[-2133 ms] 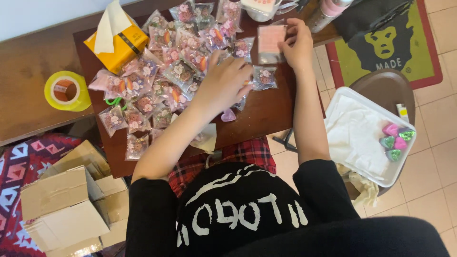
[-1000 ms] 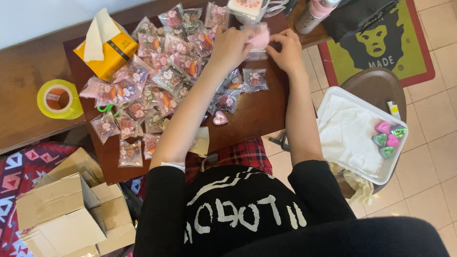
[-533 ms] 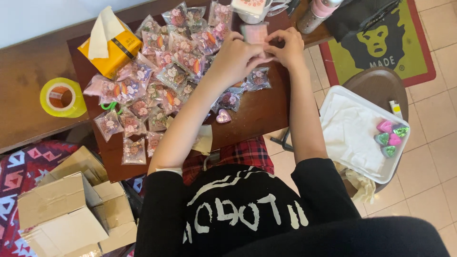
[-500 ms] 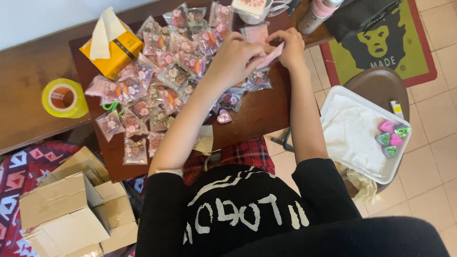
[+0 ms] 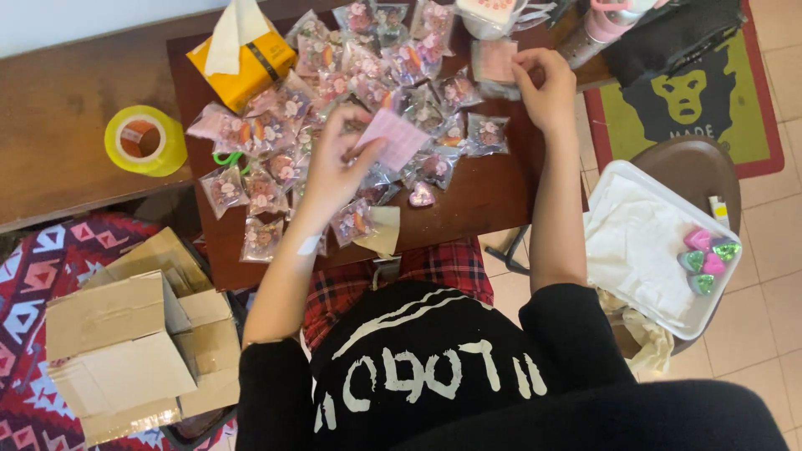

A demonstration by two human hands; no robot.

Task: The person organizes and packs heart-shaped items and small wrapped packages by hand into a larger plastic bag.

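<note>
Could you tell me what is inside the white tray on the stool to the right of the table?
The white tray holds crumpled white paper and, at its right end, a few small heart-shaped pieces in pink and green. Whatever lies beneath the paper is covered.

one head camera looks steeply down, near the table [image 5: 468, 209].

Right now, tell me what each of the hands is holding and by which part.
The left hand pinches a pink card by its lower left edge. The right hand holds a small clear packet by its right edge.
</note>
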